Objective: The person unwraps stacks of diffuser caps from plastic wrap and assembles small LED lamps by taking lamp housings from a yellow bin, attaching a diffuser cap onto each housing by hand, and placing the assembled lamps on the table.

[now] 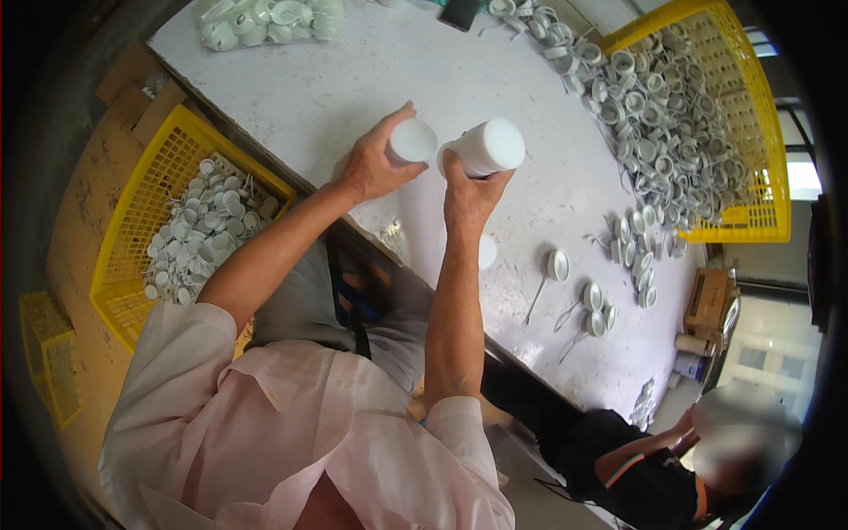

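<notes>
My left hand (371, 163) is closed around a small white round cap (412, 141) above the white table (353, 79). Just to its right, my right hand (468, 194) grips a stack of white caps that forms a short cylinder (488, 147), tilted toward the single cap. The two white pieces almost touch. One more white cap (486, 252) lies on the table below my right wrist, partly hidden by it.
A yellow crate (190, 221) of white caps stands at my left. A tipped yellow crate (751, 132) spills a heap of white rings with tails (654, 115) over the table's right. A bag of white parts (265, 19) lies far left. Another person (671, 459) sits lower right.
</notes>
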